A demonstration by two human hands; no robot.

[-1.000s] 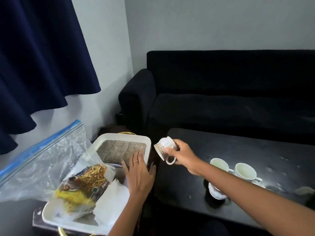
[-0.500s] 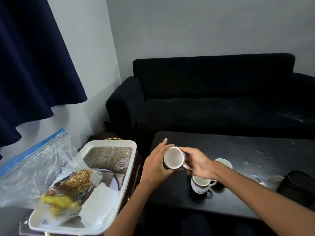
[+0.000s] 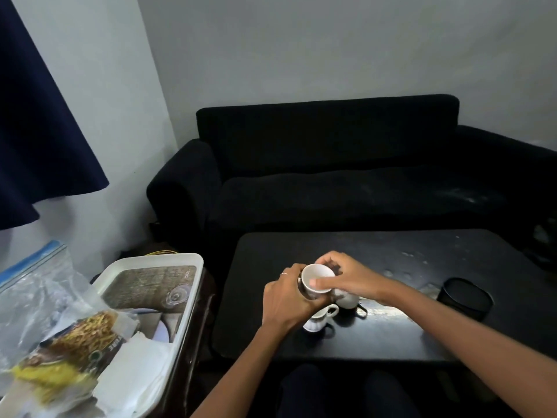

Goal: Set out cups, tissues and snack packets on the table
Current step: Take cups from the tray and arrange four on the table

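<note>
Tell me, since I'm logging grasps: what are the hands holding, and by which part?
Both hold one small white ceramic cup: left hand around its body, right hand pinching its rim.

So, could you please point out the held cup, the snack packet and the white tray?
Held cup [image 3: 316,279], head view, inside of bowl.
Snack packet [image 3: 75,348], head view, printed front.
White tray [image 3: 159,259], head view, far rim.

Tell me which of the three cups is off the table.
The cup held in both hands, left hand and right hand, tilted with its mouth toward the camera. The other two cups stand on the black table beneath.
</note>
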